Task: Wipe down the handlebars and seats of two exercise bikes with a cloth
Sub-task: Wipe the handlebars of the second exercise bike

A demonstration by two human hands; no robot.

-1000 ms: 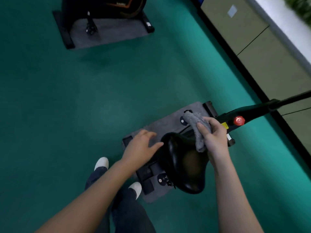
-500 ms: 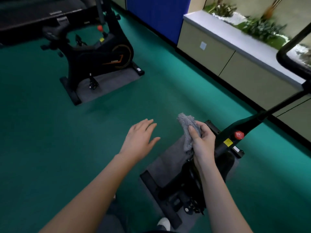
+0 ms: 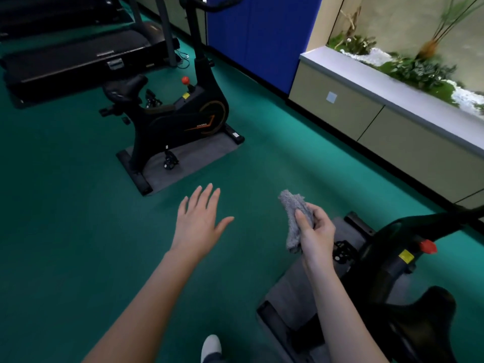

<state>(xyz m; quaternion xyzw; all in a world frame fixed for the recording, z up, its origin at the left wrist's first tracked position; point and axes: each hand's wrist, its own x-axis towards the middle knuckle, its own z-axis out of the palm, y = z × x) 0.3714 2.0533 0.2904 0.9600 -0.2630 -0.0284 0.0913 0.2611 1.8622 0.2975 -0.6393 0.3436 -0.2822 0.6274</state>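
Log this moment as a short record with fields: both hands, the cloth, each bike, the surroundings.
left grip: fingers straight and spread, holding nothing, over the green floor
right grip: holds the grey cloth, touching neither bike
near bike: lower right, black, red knob, near seat by the picture's bottom edge
far bike: upper left, black with orange trim, on a grey mat, far seat untouched
surroundings: treadmill beyond the far bike; planter ledge on the right
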